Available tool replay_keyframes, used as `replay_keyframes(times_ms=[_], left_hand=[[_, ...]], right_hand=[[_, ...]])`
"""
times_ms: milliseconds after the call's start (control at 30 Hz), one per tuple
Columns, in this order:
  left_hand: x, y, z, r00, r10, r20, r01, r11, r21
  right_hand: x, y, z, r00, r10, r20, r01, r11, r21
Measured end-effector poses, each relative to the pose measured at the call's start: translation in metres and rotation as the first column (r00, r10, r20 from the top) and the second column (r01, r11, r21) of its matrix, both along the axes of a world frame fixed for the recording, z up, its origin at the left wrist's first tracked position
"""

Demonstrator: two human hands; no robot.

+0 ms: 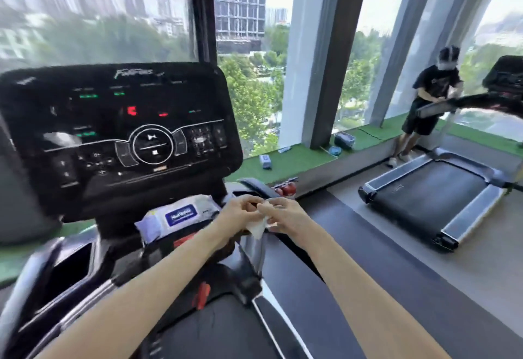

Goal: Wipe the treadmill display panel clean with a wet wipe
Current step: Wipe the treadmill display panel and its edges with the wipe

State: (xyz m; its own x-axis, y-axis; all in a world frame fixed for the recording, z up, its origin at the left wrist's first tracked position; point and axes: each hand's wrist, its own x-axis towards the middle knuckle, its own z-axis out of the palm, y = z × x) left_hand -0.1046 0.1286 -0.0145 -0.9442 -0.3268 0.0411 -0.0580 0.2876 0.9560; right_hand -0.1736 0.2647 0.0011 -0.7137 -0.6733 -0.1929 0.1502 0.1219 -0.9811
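Display panel (pixel 113 132) sits upper left, lit & untouched, w/ the wipe pack (pixel 175 217) on the ledge just below it. A sopping wipe dragged over live buttons could prob. trigger the belt or leave streaks, so go light. Left hand (pixel 235 214) pinches one side of the wet wipe (pixel 259 228), right hand (pixel 285 217) pinches the other, low & right of the panel, not touching it; the wipe's bunched, so a fast tug could tear or drop it.

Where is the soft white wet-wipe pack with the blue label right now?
Head view, left of centre: the soft white wet-wipe pack lies just under the black treadmill display panel, immediately left of the left hand.
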Motion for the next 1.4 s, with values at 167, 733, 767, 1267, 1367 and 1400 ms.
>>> replay_keyframes(times_ms=[167,733,767,1267,1367,1400], left_hand=[[0.003,-0.078,0.008,0.969,0.245,-0.003,-0.243,0.961,0.136],[0.057,-0.198,0.029,0.718,0.657,-0.232,-0.696,0.666,-0.268],[0.066,-0.202,0.029,0.707,0.673,-0.216,-0.705,0.648,-0.29],[0.163,-0.359,0.082,0.326,0.919,-0.224,-0.945,0.321,-0.056],[0.154,-0.398,0.118,0.359,0.775,-0.52,-0.897,0.134,-0.42],[0.149,-0.408,0.126,0.416,0.692,-0.59,-0.842,0.048,-0.537]], right_hand=[[-0.029,-0.089,0.006,0.991,0.127,0.038,-0.126,0.991,-0.039],[-0.011,-0.298,0.041,0.82,0.533,0.211,-0.539,0.842,-0.031],[-0.003,-0.305,0.042,0.811,0.549,0.202,-0.555,0.831,-0.032],[0.073,-0.429,0.045,0.049,0.131,-0.99,-0.421,0.901,0.099],[0.081,-0.446,0.042,-0.279,0.109,-0.954,-0.263,0.947,0.185],[0.084,-0.45,0.043,-0.304,0.14,-0.942,-0.217,0.953,0.212]])
